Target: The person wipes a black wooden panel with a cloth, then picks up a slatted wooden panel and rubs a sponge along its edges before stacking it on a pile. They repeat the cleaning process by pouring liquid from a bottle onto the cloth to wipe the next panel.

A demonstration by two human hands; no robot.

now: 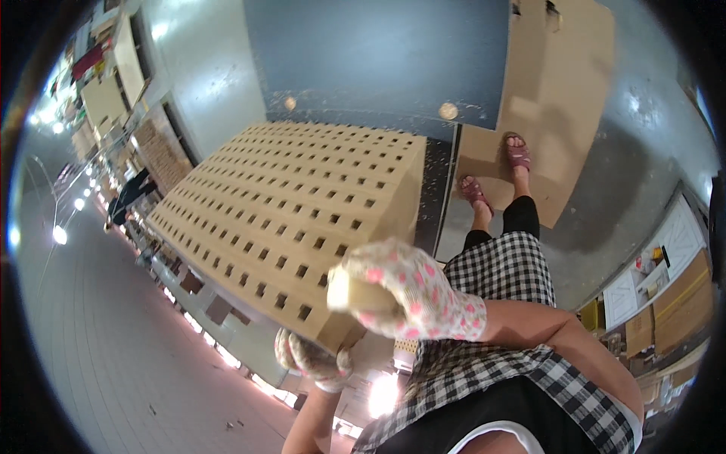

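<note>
A large light-wood block or stack (pixel 302 197) with rows of square holes fills the middle of the view. My right hand (pixel 416 291), in a white glove with pink spots, is closed around a small pale yellowish block (pixel 352 293). It is over the near right end of the holed wood; I cannot tell whether the small block touches it. My left hand (pixel 314 363), gloved too, curls its fingers at the lower near corner of the holed wood and appears to grip it. Part of that hand is hidden behind the corner.
A dark blue-grey panel (pixel 370 60) with pale round spots and scattered dust lies beyond the wood. My feet in sandals are by a flat cardboard sheet (pixel 563 129) at the right. Boxes (pixel 681 295) stand at the far right. A person (pixel 130 198) and stacked boards are at the left.
</note>
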